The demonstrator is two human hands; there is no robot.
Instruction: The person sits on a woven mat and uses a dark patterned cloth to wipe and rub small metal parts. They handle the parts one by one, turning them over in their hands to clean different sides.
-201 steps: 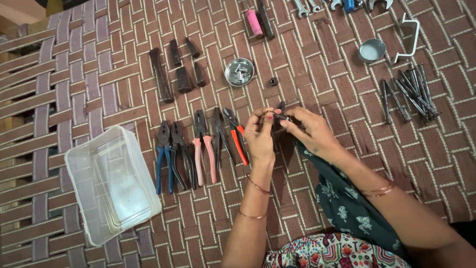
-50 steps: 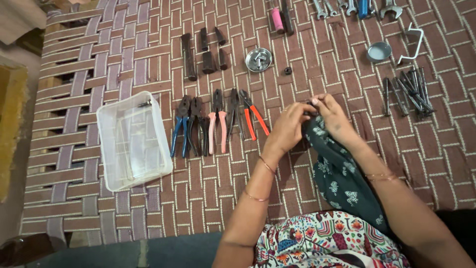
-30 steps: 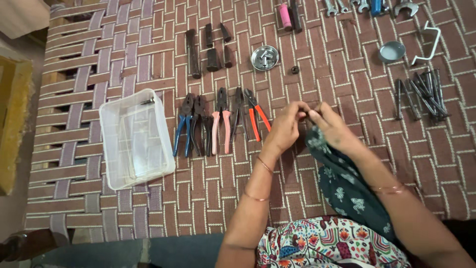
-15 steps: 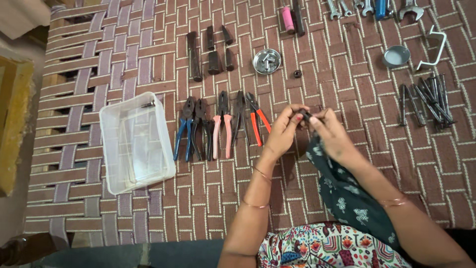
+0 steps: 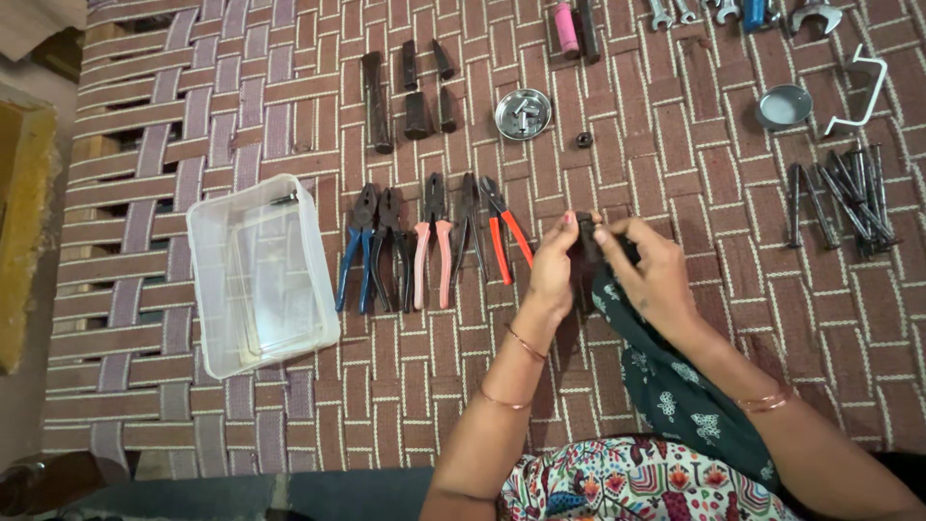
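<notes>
Dark metal shows between the person's two hands: a small dark tool (image 5: 585, 253), its shape hard to make out, held up just above the woven strap surface (image 5: 675, 145) near the middle of the scene. The left hand (image 5: 554, 268) pinches it from the left with fingers curled closed on it. The right hand (image 5: 648, 270) grips it from the right, together with a fold of dark green patterned cloth (image 5: 675, 386) that trails back along the right forearm toward the near edge.

Just left of the hands lie five pliers (image 5: 424, 241) in a row, with blue, black, pink, dark and orange handles. Farther left stands a clear plastic box (image 5: 258, 275). On the far side lie dark chisels (image 5: 405, 92), a small steel dish (image 5: 522, 114) and a little black nut (image 5: 584, 139). Well to the right lies a heap of long nails (image 5: 849, 198), with a round tin lid (image 5: 783, 106) and a white bracket (image 5: 863, 87) beyond it.
</notes>
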